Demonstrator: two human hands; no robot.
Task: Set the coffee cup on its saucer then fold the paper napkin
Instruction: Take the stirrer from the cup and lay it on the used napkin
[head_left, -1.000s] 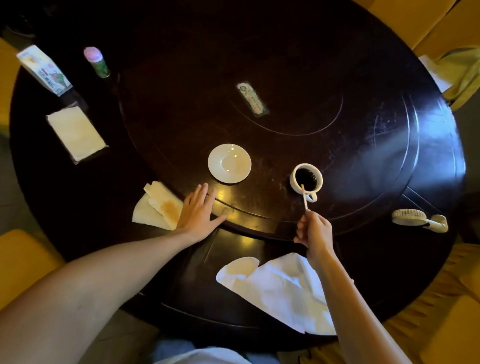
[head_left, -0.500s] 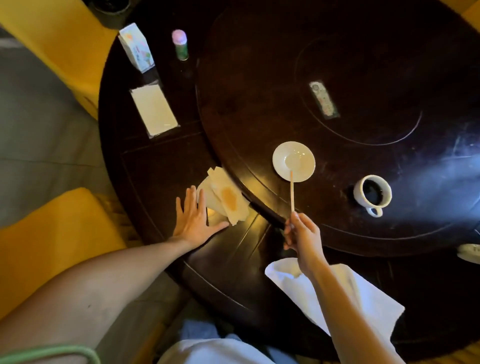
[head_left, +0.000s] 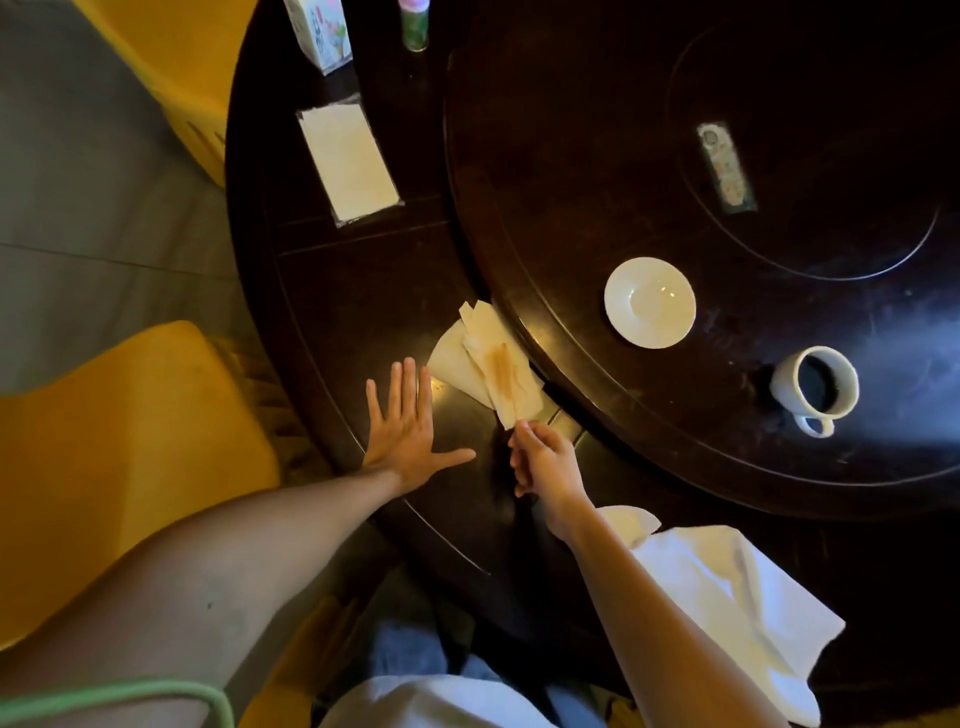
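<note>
Cloth (head_left: 727, 613): white, rumpled, nearest on the worktop (head_left: 363, 291).
Right hand (head_left: 543, 460): closed around a thin stick, now carried from cup to stained paper napkin (head_left: 493, 371).
Left hand (head_left: 408, 428): flat, splayed, empty.
Saucer (head_left: 649, 301): glossy, bare.
Coffee cup (head_left: 814, 387): full, beside the saucer, placing undone.

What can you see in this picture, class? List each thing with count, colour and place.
cup: 1, white, dark coffee inside, right, on turntable
saucer: 1, white, bare, left of cup
stained napkin: 1, cream, turntable's edge
stick: 1, pale, over stained napkin
white napkin: 1, near edge
packet: 1, cream, far left
carton: 1, top
bottle: 1, green, beside carton
label: 1, on turntable
table: 1, dark
chairs: yellow, left
hands: left flat on table; right holding stick
</note>
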